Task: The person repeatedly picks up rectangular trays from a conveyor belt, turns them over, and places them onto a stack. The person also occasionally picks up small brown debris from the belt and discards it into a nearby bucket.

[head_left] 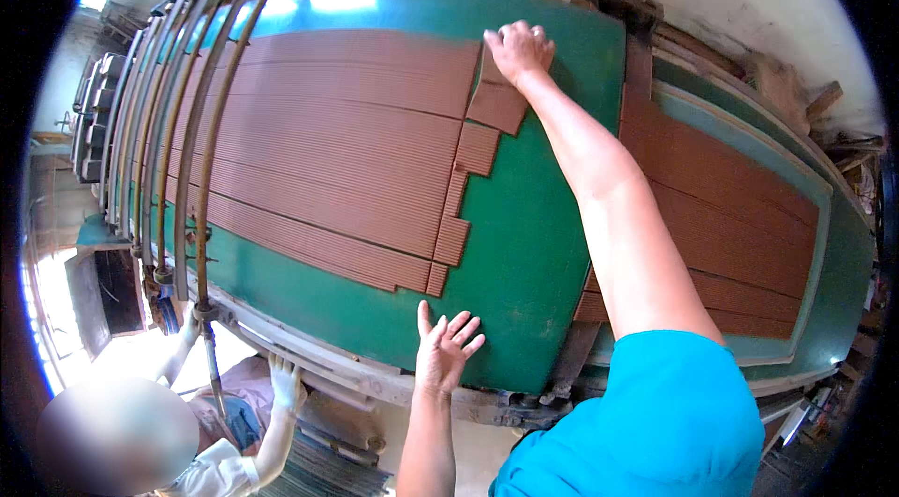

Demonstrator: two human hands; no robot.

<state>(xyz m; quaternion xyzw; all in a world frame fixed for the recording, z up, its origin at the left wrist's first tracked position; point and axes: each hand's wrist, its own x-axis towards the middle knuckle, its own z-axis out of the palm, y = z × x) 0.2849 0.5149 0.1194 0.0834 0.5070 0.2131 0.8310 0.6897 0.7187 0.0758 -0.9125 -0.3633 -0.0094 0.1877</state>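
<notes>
Brown ribbed sheets lie side by side on a green tabletop. Along their right edge runs a column of small ribbed pieces of uneven lengths. My right hand reaches across to the far side, fingers curled down onto the upper end of a brown ribbed piece that looks slightly tilted. The fingertips are partly hidden, but they seem closed on its edge. Close to the table's near edge, my left hand is raised with fingers spread and nothing in it, just below the lowest small piece.
Long metal bars cross the table's left end. At lower left a co-worker's gloved hand rests at the near rail. To the right, a second green board carries more brown sheets. A wall stands behind.
</notes>
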